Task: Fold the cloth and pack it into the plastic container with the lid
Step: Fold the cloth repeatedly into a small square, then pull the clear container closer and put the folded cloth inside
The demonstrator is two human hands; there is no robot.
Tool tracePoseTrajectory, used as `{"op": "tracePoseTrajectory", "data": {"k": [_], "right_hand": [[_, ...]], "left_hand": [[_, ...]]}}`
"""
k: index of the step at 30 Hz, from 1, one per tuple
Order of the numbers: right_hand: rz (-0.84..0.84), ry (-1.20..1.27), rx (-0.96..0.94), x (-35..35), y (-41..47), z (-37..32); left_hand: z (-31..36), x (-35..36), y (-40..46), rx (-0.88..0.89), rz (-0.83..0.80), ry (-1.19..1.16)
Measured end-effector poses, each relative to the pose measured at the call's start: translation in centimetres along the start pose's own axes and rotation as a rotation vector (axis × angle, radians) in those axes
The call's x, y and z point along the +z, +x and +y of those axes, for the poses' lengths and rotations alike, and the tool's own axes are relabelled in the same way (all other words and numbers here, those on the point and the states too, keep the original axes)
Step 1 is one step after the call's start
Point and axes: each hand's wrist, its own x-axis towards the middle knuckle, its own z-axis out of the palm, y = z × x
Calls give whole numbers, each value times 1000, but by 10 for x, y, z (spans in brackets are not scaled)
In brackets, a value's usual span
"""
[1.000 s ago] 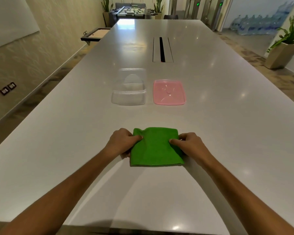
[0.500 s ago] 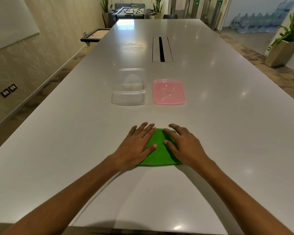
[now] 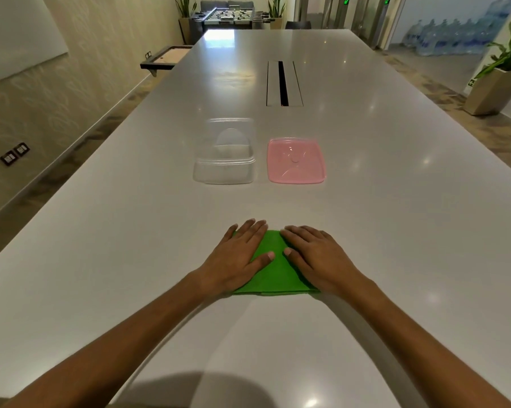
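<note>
A soft green cloth [image 3: 273,270], folded square, is pressed flat on the glossy white table [image 3: 130,231] by the left hand [image 3: 236,257] and right hand [image 3: 314,256], fingers straight. At 12 o'clock, a clear plastic container [image 3: 224,160] and a pink square lid [image 3: 295,160] are seen.

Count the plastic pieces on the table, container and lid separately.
2. The clear container sits past the green cloth, left of centre; the pink lid lies flat beside it on its right, apart from it.

Matt green cloth [image 3: 273,269], clear plastic container [image 3: 224,169], pink plastic lid [image 3: 295,161], glossy table [image 3: 395,231].
</note>
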Motion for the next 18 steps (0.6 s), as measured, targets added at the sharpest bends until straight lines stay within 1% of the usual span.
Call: {"op": "tracePoseTrajectory", "data": {"k": [2, 4, 7, 10, 13, 18], "right_hand": [[23, 47, 1, -9, 11, 5], [56, 90, 1, -19, 26, 11], [103, 167, 29, -34, 55, 19], [113, 215, 64, -45, 86, 26], [111, 225, 74, -54, 119, 34], [123, 260, 109, -63, 170, 41]], "left_hand": [[-2, -7, 7, -72, 73, -168], [-6, -16, 16, -154, 196, -328], [-14, -32, 34, -305, 411, -491], [-24, -45, 49, -480, 568, -655], [-35, -54, 65, -618, 662, -748], [-54, -59, 89, -769, 766, -892]]}}
